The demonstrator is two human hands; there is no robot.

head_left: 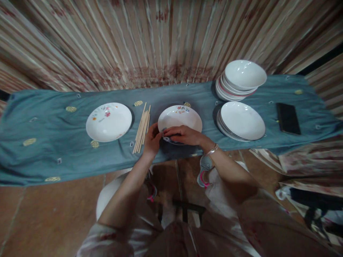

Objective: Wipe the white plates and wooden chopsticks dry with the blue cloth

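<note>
- Teal-clothed surface (40, 157) before striped curtains.
- Middle plate (180, 119) at the near edge, chopsticks (142, 127) just left of it.
- Left hand (152, 139) clasped its rim.
- Right hand (184, 135) gripped the near rim too.
- Stacked plates (242, 121) off right.

Both your bare hands meet at the centre, fingers curled.

Your left hand (152, 140) comes up from seven o'clock on a bare forearm, knuckles up and fingers bent toward three o'clock. Your right hand (183, 135) enters from five o'clock, lying flat and pointing toward nine o'clock, its fingertips touching those of the left; a thin silver bracelet (212, 149) circles that wrist. Both elbows are bent.
</note>
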